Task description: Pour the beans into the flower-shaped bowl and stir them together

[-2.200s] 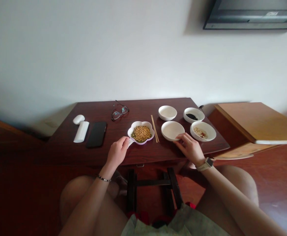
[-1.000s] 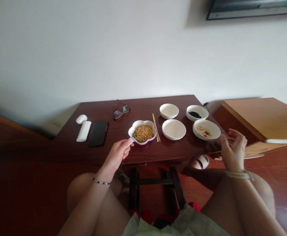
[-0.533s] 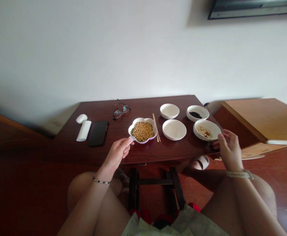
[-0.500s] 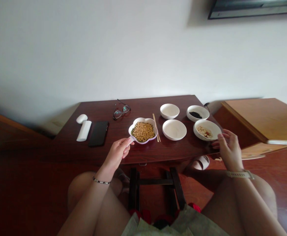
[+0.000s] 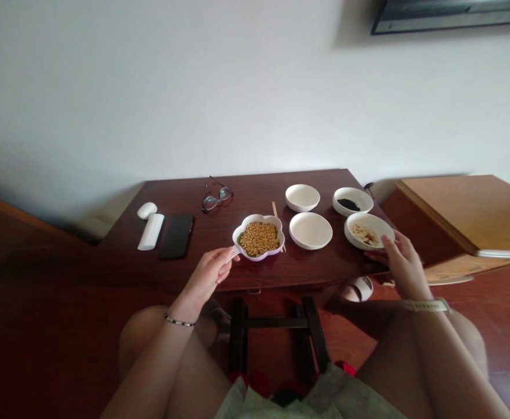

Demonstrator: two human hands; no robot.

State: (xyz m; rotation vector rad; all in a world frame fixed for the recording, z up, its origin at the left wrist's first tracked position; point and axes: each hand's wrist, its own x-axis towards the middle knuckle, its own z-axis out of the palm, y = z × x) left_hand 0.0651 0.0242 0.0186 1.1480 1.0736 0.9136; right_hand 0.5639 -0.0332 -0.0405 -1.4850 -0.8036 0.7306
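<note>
Left hand (image 5: 211, 271) curls around the handle (image 5: 234, 252) of one flower-shaped bowl (image 5: 238, 235), frame centre.
It looks light and stiff, its loose beans (image 5: 259, 237) apt to spill; hold it by the handle. Right hand (image 5: 402, 265), loosely bent, is at the lower-right of four white bowls (image 5: 379, 223); grip unclear. Two chopsticks (image 5: 275, 208), one phone (image 5: 177, 236), one pair of glasses (image 5: 212, 202).

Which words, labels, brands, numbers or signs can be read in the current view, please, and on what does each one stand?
There are none that can be read.
Television: a faint mark on its lower frame, too small and blurred to read.
Flower-shaped pan: no readable text; the left hand covers part of its handle.
Black phone: no legible text on its dark upper side.
</note>
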